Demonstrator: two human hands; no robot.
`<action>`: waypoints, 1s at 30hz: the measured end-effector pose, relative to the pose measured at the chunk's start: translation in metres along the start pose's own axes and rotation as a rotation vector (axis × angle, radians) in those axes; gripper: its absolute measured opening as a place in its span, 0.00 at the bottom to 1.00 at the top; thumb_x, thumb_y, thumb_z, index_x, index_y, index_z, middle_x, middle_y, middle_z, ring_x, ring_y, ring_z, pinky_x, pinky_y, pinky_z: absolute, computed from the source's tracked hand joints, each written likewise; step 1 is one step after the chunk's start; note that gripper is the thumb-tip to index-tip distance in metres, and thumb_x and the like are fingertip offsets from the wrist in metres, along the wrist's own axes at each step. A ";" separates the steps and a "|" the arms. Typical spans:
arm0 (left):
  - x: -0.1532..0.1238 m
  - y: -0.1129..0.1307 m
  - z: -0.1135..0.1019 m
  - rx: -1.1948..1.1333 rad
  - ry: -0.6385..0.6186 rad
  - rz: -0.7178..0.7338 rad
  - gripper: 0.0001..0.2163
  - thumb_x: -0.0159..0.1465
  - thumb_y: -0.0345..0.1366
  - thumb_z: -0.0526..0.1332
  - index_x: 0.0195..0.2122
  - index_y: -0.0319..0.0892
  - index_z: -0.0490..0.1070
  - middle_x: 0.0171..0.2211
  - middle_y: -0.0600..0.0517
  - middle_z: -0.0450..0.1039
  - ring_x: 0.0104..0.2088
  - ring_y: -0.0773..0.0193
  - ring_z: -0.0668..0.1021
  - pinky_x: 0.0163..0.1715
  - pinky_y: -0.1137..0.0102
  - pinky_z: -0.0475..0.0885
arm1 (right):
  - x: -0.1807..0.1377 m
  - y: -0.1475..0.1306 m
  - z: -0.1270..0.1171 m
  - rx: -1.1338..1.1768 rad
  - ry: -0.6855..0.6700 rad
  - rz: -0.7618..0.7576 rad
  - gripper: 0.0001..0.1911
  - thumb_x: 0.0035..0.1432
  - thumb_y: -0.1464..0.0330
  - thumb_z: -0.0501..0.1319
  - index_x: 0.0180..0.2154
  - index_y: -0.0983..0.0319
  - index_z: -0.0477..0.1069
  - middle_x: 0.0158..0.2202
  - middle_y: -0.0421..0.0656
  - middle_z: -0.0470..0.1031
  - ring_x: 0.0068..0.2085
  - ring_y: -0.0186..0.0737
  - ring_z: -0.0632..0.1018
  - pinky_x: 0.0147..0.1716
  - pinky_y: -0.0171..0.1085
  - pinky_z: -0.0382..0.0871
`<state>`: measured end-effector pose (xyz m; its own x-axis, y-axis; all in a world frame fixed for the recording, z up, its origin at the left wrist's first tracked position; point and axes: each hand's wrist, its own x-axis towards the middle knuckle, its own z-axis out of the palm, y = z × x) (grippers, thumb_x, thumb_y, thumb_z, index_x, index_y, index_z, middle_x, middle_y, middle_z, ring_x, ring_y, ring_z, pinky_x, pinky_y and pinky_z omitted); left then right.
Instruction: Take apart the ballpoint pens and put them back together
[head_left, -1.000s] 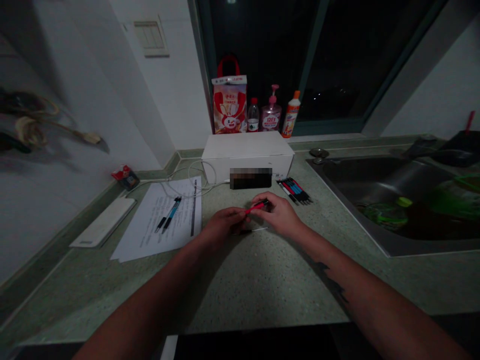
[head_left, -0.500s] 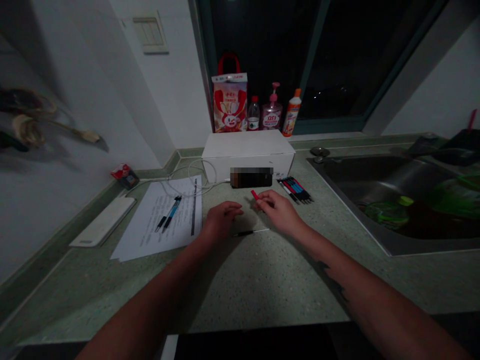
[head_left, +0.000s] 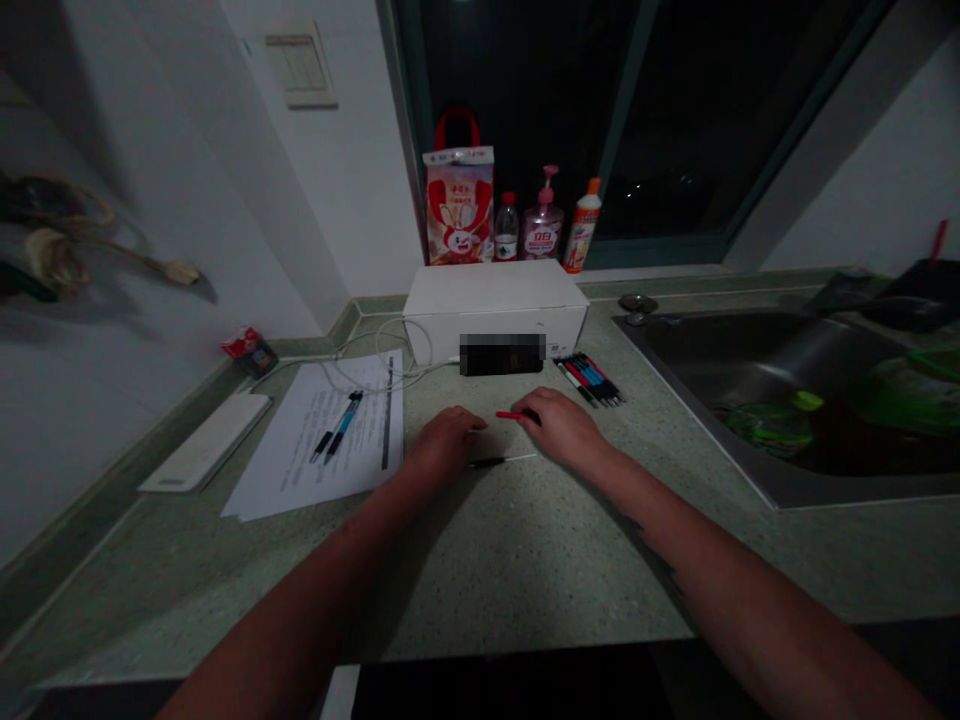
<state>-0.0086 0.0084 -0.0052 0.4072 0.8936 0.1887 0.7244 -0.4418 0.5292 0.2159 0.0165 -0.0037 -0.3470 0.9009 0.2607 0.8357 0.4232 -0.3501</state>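
My right hand [head_left: 559,425] is closed on a short red pen barrel [head_left: 510,414], which points left out of its fingertips. Across a small gap, my left hand [head_left: 448,440] is closed with its fingertips together. A thin light bit shows at those fingertips, too small to make out. Just below both hands, a slim pen part [head_left: 491,462], black at one end and white at the other, lies on the counter. Several pens [head_left: 589,380] with red, blue and black barrels lie side by side beyond my right hand. Blue-and-black pens [head_left: 339,430] rest on printed sheets [head_left: 300,440] at the left.
Behind the hands, a phone [head_left: 501,358] with a white cable leans on a white box [head_left: 495,290]. Bottles [head_left: 542,230] and a red bag [head_left: 460,205] stand behind it. A metal sink [head_left: 697,420] is at the right, a white flat case [head_left: 206,445] at the left.
My right hand has turned and lowered, bringing the red barrel from a steep slant to nearly level. My left fingers have drawn together. The pen part on the counter stays in place.
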 end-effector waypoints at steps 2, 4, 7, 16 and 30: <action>0.000 0.000 -0.001 0.019 -0.003 -0.013 0.13 0.63 0.25 0.58 0.42 0.42 0.79 0.42 0.46 0.78 0.46 0.53 0.77 0.49 0.60 0.71 | 0.001 0.000 0.000 -0.005 -0.008 -0.011 0.08 0.63 0.72 0.61 0.42 0.60 0.79 0.41 0.47 0.78 0.46 0.46 0.77 0.46 0.41 0.69; -0.001 0.000 -0.001 0.039 -0.002 -0.023 0.12 0.63 0.25 0.58 0.44 0.41 0.78 0.43 0.45 0.78 0.47 0.53 0.77 0.50 0.60 0.70 | 0.001 0.000 0.000 -0.009 -0.014 -0.022 0.09 0.64 0.72 0.61 0.42 0.60 0.80 0.41 0.47 0.78 0.45 0.46 0.77 0.47 0.42 0.69; -0.002 0.001 -0.002 0.069 0.007 -0.038 0.12 0.64 0.27 0.58 0.45 0.41 0.78 0.43 0.45 0.77 0.46 0.53 0.77 0.49 0.61 0.71 | 0.001 0.000 0.001 0.002 -0.020 -0.043 0.10 0.64 0.73 0.61 0.43 0.60 0.80 0.42 0.48 0.78 0.46 0.47 0.77 0.47 0.43 0.69; -0.004 -0.003 -0.010 0.152 -0.001 -0.100 0.09 0.64 0.28 0.60 0.44 0.40 0.77 0.43 0.45 0.76 0.46 0.55 0.77 0.47 0.64 0.70 | 0.000 -0.003 -0.001 0.000 -0.040 -0.048 0.10 0.63 0.71 0.62 0.45 0.60 0.79 0.43 0.48 0.78 0.47 0.46 0.76 0.48 0.42 0.68; 0.002 0.006 0.001 0.180 0.003 -0.103 0.07 0.66 0.32 0.59 0.39 0.42 0.78 0.38 0.48 0.76 0.41 0.57 0.76 0.41 0.65 0.69 | -0.001 -0.004 0.000 -0.017 -0.027 -0.078 0.10 0.64 0.72 0.61 0.45 0.61 0.79 0.43 0.48 0.77 0.47 0.45 0.76 0.49 0.42 0.68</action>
<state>-0.0034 0.0072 -0.0023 0.3247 0.9348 0.1438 0.8497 -0.3551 0.3897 0.2129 0.0135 -0.0027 -0.4225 0.8677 0.2620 0.8129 0.4906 -0.3139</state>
